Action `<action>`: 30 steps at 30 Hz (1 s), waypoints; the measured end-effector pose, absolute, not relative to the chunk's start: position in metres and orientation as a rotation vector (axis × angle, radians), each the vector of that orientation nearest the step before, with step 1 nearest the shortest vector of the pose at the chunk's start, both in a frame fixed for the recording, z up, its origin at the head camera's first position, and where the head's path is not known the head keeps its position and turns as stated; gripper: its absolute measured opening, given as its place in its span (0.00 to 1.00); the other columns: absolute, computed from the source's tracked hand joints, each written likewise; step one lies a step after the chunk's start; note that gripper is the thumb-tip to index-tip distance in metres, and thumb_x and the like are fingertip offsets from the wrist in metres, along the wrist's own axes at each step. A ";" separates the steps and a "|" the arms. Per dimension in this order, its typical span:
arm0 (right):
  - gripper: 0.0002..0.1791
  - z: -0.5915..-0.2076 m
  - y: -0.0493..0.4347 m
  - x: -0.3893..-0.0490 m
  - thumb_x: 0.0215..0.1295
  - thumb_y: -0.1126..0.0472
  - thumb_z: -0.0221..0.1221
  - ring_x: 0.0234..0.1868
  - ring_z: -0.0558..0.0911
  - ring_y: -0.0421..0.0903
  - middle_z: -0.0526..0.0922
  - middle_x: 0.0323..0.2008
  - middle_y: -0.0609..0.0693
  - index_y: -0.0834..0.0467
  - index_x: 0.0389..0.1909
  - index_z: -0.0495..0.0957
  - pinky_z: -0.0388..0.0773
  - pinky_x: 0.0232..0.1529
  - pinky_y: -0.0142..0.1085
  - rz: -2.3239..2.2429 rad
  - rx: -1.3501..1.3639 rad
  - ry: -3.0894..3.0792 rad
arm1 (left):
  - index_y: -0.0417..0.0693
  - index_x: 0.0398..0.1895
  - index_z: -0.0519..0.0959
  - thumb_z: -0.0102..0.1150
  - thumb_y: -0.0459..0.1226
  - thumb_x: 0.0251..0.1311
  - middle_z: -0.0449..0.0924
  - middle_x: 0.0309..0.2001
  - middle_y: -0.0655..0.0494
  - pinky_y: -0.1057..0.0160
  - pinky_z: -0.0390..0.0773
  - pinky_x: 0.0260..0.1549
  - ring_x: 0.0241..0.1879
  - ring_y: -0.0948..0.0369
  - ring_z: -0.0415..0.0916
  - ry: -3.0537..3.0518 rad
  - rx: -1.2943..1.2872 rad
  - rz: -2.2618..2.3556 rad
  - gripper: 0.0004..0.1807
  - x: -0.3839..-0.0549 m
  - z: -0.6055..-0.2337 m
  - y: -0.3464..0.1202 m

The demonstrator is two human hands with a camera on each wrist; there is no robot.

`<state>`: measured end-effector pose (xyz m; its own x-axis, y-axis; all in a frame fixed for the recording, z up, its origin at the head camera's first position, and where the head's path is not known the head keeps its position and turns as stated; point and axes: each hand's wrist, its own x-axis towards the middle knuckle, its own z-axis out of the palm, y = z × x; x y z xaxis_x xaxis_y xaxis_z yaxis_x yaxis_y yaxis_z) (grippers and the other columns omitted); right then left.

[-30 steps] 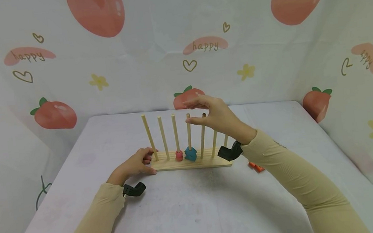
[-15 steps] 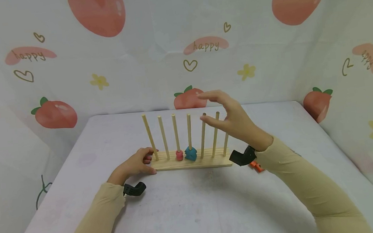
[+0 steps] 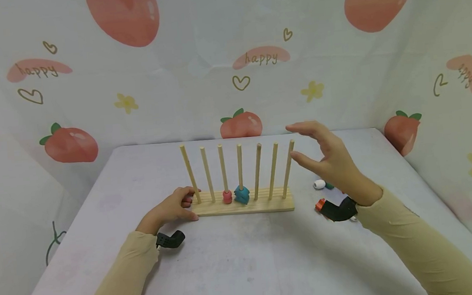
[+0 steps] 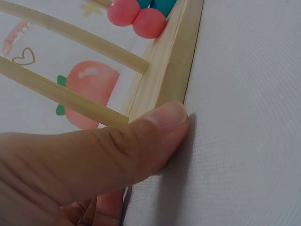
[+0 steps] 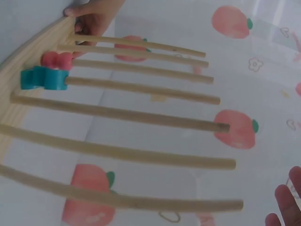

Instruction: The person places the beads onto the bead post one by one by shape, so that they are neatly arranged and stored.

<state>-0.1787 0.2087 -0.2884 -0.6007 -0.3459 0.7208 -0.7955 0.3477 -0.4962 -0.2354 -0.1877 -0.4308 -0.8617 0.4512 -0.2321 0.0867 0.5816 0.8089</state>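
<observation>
A wooden peg board [image 3: 266, 205] with a row of several upright dowels stands mid-table. Pink round beads [image 3: 227, 197] sit at the foot of the third dowel from the left. Blue beads [image 3: 242, 195] with an angular outline are at the bottom of the fourth. My left hand [image 3: 169, 209] grips the board's left end; in the left wrist view the thumb [image 4: 160, 117] presses its front edge, the fingers partly hidden. My right hand [image 3: 335, 163] is raised beside the rightmost dowel [image 3: 288, 171], thumb and fingers spread apart, holding nothing.
Right of the board lie a white bead [image 3: 319, 184], a dark green bead [image 3: 329, 186] and an orange piece [image 3: 319, 204]. The right wrist camera [image 3: 339, 210] and arm partly cover this group. A patterned cloth [image 3: 196, 76] hangs behind the table.
My right hand has moved right, from above the fourth dowel to past the last one, and slightly down, uncovering the right dowels and white bead. My left hand stays put.
</observation>
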 end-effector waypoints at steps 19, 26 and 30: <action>0.35 -0.329 0.251 -0.156 0.47 0.77 0.69 0.59 0.71 0.30 0.78 0.55 0.54 0.61 0.59 0.73 0.64 0.60 0.20 1.003 0.874 -2.349 | 0.37 0.65 0.65 0.76 0.32 0.42 0.61 0.56 0.39 0.55 0.68 0.55 0.53 0.49 0.64 2.396 0.422 1.177 0.43 -0.235 -0.429 -0.188; 0.31 -0.352 0.261 -0.147 0.54 0.71 0.68 0.55 0.73 0.31 0.77 0.55 0.52 0.58 0.60 0.71 0.66 0.56 0.17 1.062 0.745 -2.519 | 0.36 0.65 0.65 0.76 0.32 0.44 0.61 0.55 0.39 0.52 0.67 0.56 0.52 0.50 0.64 2.403 0.424 1.167 0.43 -0.236 -0.430 -0.188; 0.31 -0.366 0.266 -0.145 0.55 0.69 0.68 0.54 0.75 0.32 0.77 0.56 0.52 0.58 0.61 0.71 0.67 0.55 0.18 1.109 0.709 -2.588 | 0.36 0.65 0.65 0.76 0.31 0.43 0.61 0.55 0.39 0.51 0.67 0.56 0.53 0.50 0.63 2.396 0.439 1.185 0.43 -0.235 -0.430 -0.188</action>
